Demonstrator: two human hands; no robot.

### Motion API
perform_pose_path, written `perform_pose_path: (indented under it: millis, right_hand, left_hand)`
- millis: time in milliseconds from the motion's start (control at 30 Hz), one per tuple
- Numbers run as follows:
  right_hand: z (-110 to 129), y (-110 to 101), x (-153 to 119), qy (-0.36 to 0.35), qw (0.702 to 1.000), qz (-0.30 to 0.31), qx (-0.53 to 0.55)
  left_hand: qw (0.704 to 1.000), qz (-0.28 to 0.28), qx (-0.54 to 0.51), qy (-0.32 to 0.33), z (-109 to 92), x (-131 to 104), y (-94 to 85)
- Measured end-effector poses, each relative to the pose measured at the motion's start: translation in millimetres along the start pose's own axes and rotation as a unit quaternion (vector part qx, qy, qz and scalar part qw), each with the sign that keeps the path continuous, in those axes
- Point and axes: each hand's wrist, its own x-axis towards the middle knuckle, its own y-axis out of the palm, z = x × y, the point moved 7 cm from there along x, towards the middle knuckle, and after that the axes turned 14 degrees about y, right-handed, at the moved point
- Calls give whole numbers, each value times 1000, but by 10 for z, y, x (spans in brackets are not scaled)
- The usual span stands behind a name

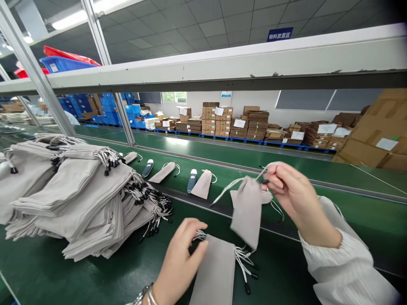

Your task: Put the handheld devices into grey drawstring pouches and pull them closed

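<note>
A light grey drawstring pouch (pixel 246 212) hangs, slightly tilted, by its cord from my right hand (pixel 291 195), whose fingers are closed on the cord. The pouch's neck is gathered, and a loose end of cord trails out to the left. Below it my left hand (pixel 182 258) has its fingers and thumb apart and holds nothing visible. It is over the edge of a flat stack of grey pouches (pixel 218 271), with white cords and black cord ends fanning out at the stack's right. Behind the hanging pouch, another filled pouch (pixel 266 197) is partly hidden.
A big pile of flat pouches (pixel 79 190) covers the left. On the green belt (pixel 178 180) lie filled pouches and dark devices with white ends, one of them a device (pixel 192 181). A white shelf beam (pixel 203 63) crosses above. Cardboard boxes (pixel 375 131) stand beyond.
</note>
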Motion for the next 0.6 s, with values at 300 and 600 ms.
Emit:
perform_pose_path:
  millis: [300,600]
  right_hand:
    - [-792,424,687,-40,909,-1,-415]
    - [-2069,1459,1497,95,787,58,-607]
  left_hand:
    - [974,159,154,50,126,-26,419]
    - [979,95,161,85,523,-133,513]
